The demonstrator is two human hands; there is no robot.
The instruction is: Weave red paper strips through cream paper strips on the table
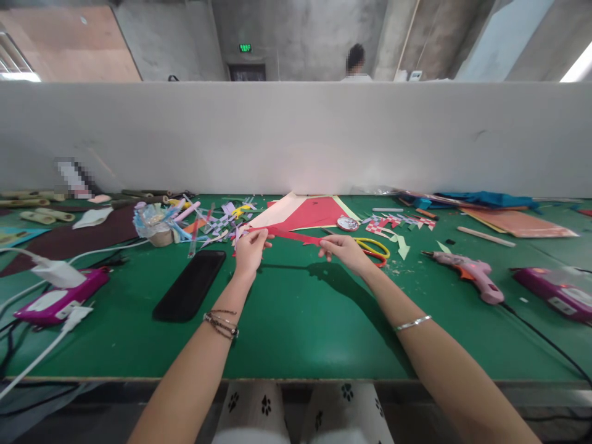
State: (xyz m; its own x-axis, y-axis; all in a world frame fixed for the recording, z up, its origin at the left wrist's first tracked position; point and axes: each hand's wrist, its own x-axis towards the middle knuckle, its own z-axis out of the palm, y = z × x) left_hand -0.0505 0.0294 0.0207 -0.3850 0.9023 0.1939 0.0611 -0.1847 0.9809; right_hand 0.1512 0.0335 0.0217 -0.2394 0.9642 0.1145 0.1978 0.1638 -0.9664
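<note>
Right of the phone point(190, 285), our left hand point(250, 253) pinches a red strip point(296, 235), probably light, tearable paper that we should grip flat near both ends; farther right of the phone, our right hand point(345, 250), fingertips small in view, appears clamped on its other end.

The bare, dark-braceleted left forearm point(189, 364) slants in from the near left, the bare, silver-bangled right forearm point(446, 357) from the near right. At their far ends, the left hand point(250, 254) and right hand point(346, 249) each pinch thumb to fingers, the exact contact unclear.
</note>
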